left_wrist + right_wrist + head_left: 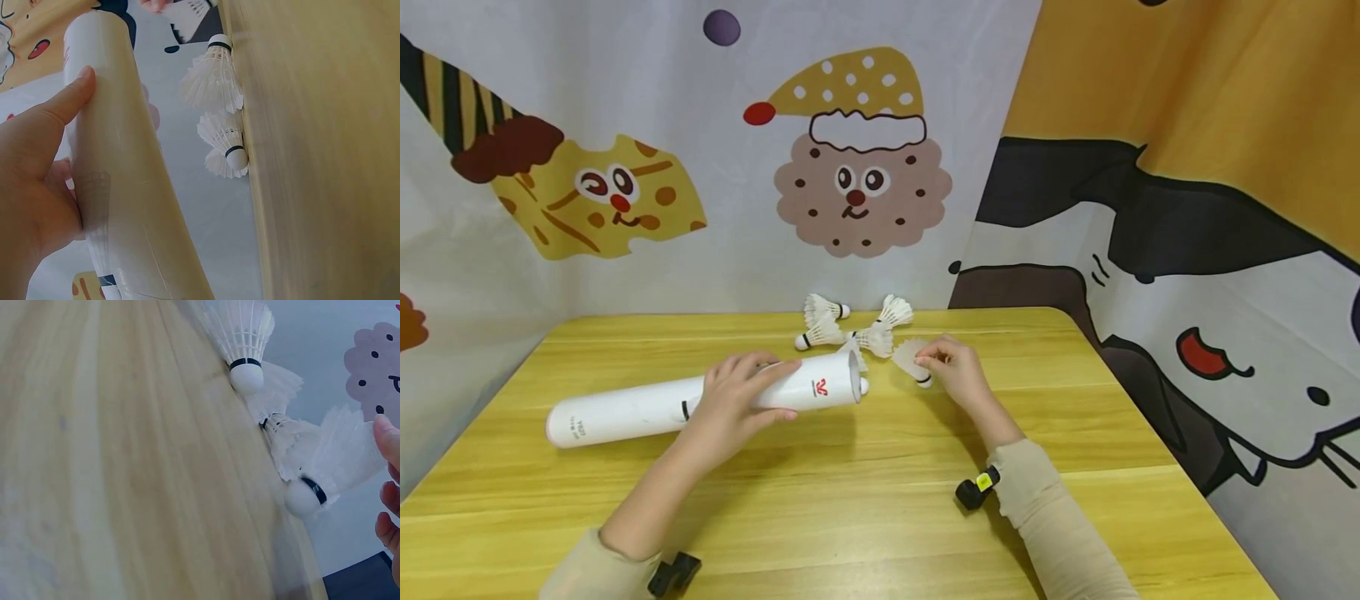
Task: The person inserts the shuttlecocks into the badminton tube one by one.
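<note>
My left hand (727, 404) grips a long white shuttlecock tube (625, 410) around its middle, fingers over the top and thumb along the near side. The tube's open end faces right; its inside is hidden. To the right of that end, my right hand (957, 369) pinches a white feather shuttlecock (910, 358) by its skirt, its cork pointing down. The right wrist view shows the pinched shuttlecock (344, 450) beside the fingertips of the right hand (389, 487). In the left wrist view the tube (125, 144) slants past the left hand (37, 162).
Several loose shuttlecocks (872, 339) lie in a cluster on the wooden table (865, 517), behind the tube's open end. One cork (864, 386) peeks out beside the rim. A cartoon-printed curtain (700, 275) hangs behind the table's far edge.
</note>
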A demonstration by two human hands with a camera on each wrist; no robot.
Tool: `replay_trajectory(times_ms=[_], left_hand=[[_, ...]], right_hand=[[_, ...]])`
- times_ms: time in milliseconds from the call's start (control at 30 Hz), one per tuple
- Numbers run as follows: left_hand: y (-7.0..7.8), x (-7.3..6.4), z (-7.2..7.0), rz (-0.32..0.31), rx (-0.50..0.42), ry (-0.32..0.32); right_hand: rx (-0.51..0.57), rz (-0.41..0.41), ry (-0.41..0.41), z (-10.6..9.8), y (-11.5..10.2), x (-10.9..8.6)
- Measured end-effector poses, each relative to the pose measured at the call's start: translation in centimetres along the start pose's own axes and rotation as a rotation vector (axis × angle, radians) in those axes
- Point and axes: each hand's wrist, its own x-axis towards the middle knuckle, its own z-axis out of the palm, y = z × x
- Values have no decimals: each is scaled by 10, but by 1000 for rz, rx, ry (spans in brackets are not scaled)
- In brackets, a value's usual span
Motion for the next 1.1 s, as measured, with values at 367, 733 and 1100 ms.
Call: replay_trajectory(times_ms=[367,733,1100], left_hand=[[0,0,0,-4,1,-4],[0,0,0,-2,-2,-4],[-1,0,0,-4,4,1]], right_hand=[[-69,-3,123,-7,-9,-5],[-142,-66,178,-4,-24,-9],[-130,-169,248,0,-45,-14]])
